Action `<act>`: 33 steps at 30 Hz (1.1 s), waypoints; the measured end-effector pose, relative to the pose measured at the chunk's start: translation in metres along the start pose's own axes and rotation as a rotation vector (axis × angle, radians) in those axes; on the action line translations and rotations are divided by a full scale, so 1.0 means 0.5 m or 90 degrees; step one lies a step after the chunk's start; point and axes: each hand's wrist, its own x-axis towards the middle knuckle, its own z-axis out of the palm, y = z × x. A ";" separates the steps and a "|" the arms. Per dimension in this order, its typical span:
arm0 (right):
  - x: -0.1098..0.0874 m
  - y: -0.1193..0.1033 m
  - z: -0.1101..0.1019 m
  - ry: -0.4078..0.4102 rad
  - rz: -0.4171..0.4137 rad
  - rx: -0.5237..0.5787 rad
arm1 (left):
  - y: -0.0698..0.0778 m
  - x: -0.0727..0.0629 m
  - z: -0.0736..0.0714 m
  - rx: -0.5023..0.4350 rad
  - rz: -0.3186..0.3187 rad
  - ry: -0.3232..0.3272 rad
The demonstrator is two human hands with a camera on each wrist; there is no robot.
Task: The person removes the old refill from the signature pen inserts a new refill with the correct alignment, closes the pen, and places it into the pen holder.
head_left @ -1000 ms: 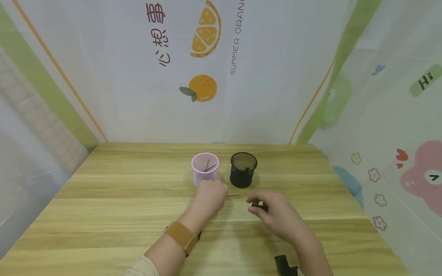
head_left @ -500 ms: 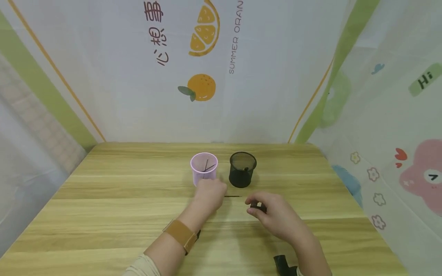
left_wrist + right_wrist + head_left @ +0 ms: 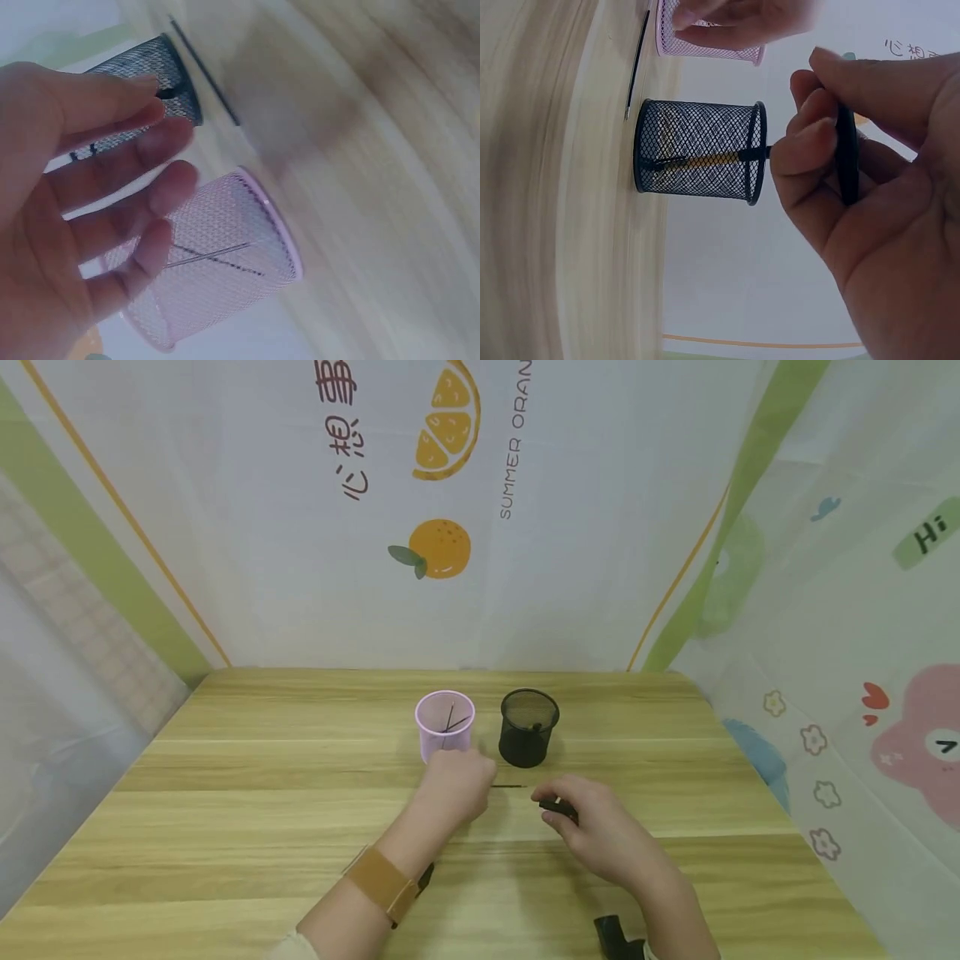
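My left hand (image 3: 457, 781) hovers in front of the pink mesh cup (image 3: 446, 747), its fingers loosely curled; the left wrist view shows nothing between them. A thin black stick with a pale tip, like a pen refill (image 3: 636, 67), lies on the table between that hand and my right. Several similar thin sticks stand in the pink cup. With thumb and fingers my right hand (image 3: 600, 818) grips a narrow black piece (image 3: 847, 154), partly hidden by the fingers; what it is I cannot tell. Inside the black mesh cup (image 3: 525, 743) leans a pen (image 3: 712, 159) with a yellowish barrel and black ends.
Both cups stand side by side toward the back of the wooden table (image 3: 225, 827). A printed cloth (image 3: 570, 568) hangs behind it and along the sides. A black angular object (image 3: 615, 937) shows beside the right forearm at the front.
The black piece has turned a little in my right fingers. My left forearm has shifted slightly left and toward me, while its hand stays in front of the pink cup.
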 end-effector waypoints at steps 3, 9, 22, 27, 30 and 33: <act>0.000 0.000 0.001 0.006 -0.005 -0.007 | -0.003 -0.003 -0.008 0.000 0.020 0.051; 0.001 0.001 0.004 0.008 -0.020 -0.016 | -0.025 0.004 -0.028 -0.038 0.051 0.198; -0.002 -0.005 0.006 0.000 -0.004 -0.021 | -0.149 0.060 -0.095 -0.134 -0.084 0.095; -0.003 -0.001 0.011 0.003 -0.016 -0.023 | -0.156 0.081 -0.086 -0.096 -0.101 0.024; -0.003 0.002 0.013 0.006 -0.020 -0.025 | -0.155 0.092 -0.082 -0.086 -0.114 -0.021; -0.003 0.003 0.014 0.010 -0.025 -0.029 | -0.152 0.101 -0.077 -0.086 -0.134 -0.051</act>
